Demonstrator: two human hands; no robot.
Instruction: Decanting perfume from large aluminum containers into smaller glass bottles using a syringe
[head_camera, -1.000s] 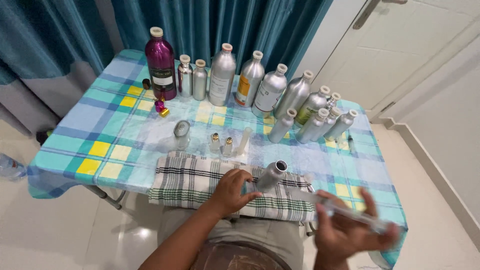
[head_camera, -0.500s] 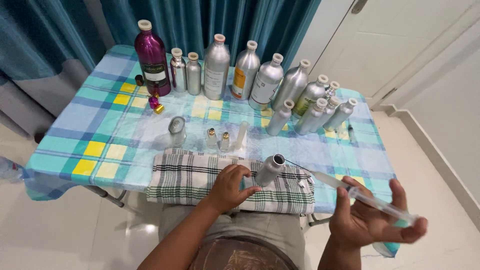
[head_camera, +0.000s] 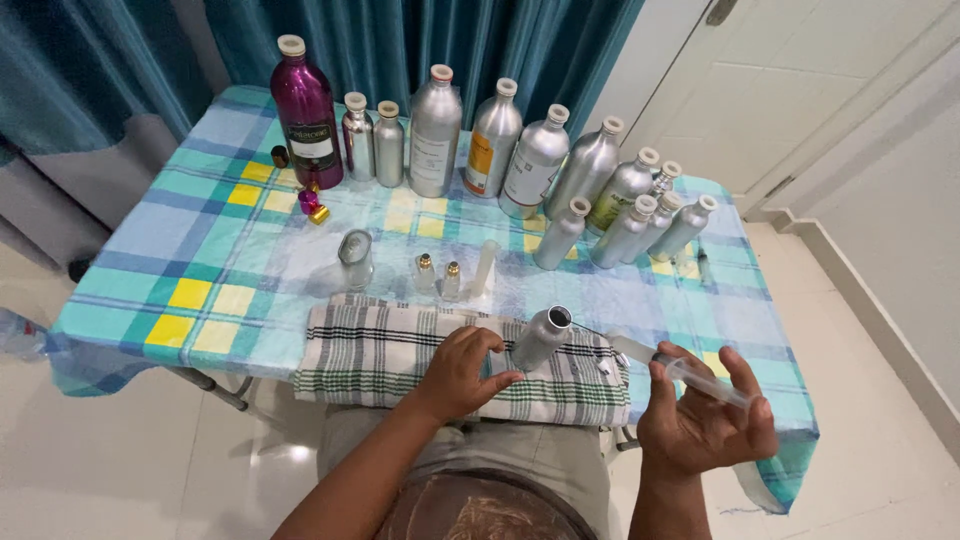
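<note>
While your left hand (head_camera: 462, 368) rests on the folded checked cloth (head_camera: 400, 352) at the near edge of the table (head_camera: 190, 265), its fingers curl around the base of a small uncapped silver bottle (head_camera: 540, 338), which tilts with its open mouth toward the far right. Your right hand (head_camera: 705, 420) hangs just off the near right corner, fingers loosely closed on a clear syringe (head_camera: 690, 372) whose tip points toward the bottle; the two do not touch. Beyond the cloth, near the table's middle, stand a small glass (head_camera: 355, 258), two tiny vials (head_camera: 438, 276) and a slim clear tube (head_camera: 486, 266). Along the far edge runs a row of capped silver bottles (head_camera: 436, 132), with a tall purple bottle (head_camera: 307, 112) at the far left end, and several smaller silver ones (head_camera: 625, 230) clustered toward the right edge.
</note>
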